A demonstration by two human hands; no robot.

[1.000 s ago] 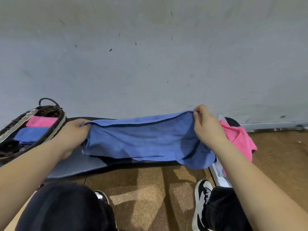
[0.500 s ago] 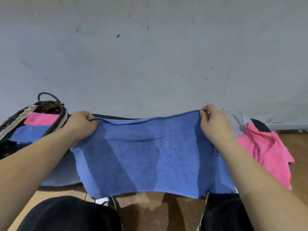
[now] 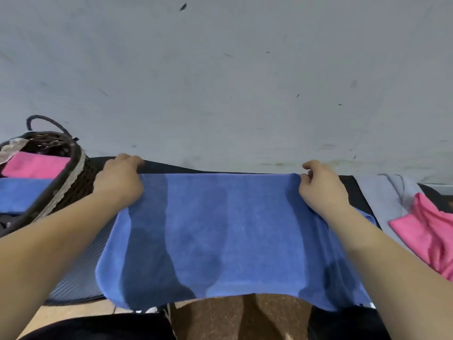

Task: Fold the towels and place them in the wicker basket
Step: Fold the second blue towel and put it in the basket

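I'm pinching a plush blue towel's point(image 3: 232, 236) far corners, left hand point(image 3: 120, 182) and right hand point(image 3: 321, 190).
The wicker basket point(image 3: 71, 173) is holding folded towels point(image 3: 36, 165), pink and blue.

Blue towel point(image 3: 232, 231) matt terry cloth; basket point(image 3: 71, 173) dark woven wicker.

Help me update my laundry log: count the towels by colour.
Blue: 2 (spread blue, folded blue in basket)
Pink: 2 (folded pink in basket, loose pink)
Grey: 1 (grey towel)
Total: 5
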